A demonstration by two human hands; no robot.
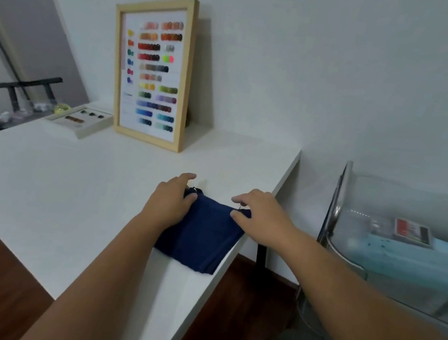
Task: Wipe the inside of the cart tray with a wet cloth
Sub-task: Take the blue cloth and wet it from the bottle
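While both hands rest on the cloth [203,234], the task's tray has not yet been reached. The cloth, dark blue and folded, lies flat on the counter [65,188] at its right-hand edge, its long axis running from the person outward, with one side roughly flush with that edge. The left hand [172,199] sits at the cloth's far left corner, thumb and fingers pinching the fabric there. The right hand [261,214] sits at the cloth's far right corner, fingers curled onto it; motion blur leaves it uncertain whether this is a firm pinch or a light hold. The hands are apart, one at each far corner, with bare cloth between them.

Right of the cloth, across a gap showing the floor, stands the cart tray [338,206], a clear-walled tray with pale blue items visible through it. The right hand is nearer to it, so the coming carry would go rightward from the cloth, over the counter edge.

Beyond the cloth, a framed colour chart [153,69] leans on the wall, well apart from it.
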